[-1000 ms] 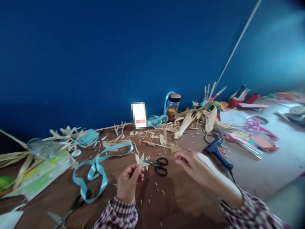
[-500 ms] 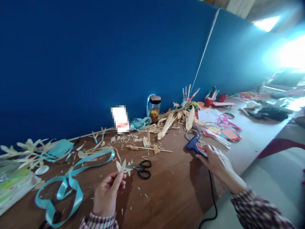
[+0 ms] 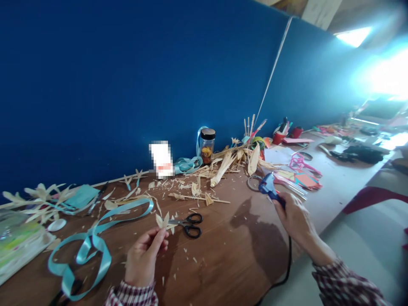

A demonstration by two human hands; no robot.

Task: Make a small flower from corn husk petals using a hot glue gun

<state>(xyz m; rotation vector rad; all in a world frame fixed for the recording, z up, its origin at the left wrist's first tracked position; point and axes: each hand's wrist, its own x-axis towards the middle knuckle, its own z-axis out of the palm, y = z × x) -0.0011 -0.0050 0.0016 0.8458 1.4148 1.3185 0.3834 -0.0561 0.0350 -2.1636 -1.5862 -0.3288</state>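
Between the thumb and fingers of my left hand (image 3: 146,253) is a small pale corn husk flower (image 3: 162,220), its petals pointing up. Just beyond it, black-handled scissors (image 3: 191,225) lie on the brown table, blades toward the flower. My right hand (image 3: 296,219) is wrapped round the handle of a blue glue gun (image 3: 268,185), held above the table with its nozzle hard to make out. A black cord (image 3: 289,259) hangs from the gun over the table's front edge. A loop of light blue ribbon (image 3: 103,259) lies left of my left hand.
Dried husks (image 3: 223,168) and scraps lie along the wall, by a black-lidded jar (image 3: 208,146). Husk flowers (image 3: 41,197) lie at the left. Coloured paper (image 3: 307,180), pink scissors (image 3: 302,163) and a red cup of pens (image 3: 279,137) are at the right.
My right hand has lifted the glue gun off the table and moved it slightly right; its shadow now falls apart from it. My left hand has stayed put with the husk flower.
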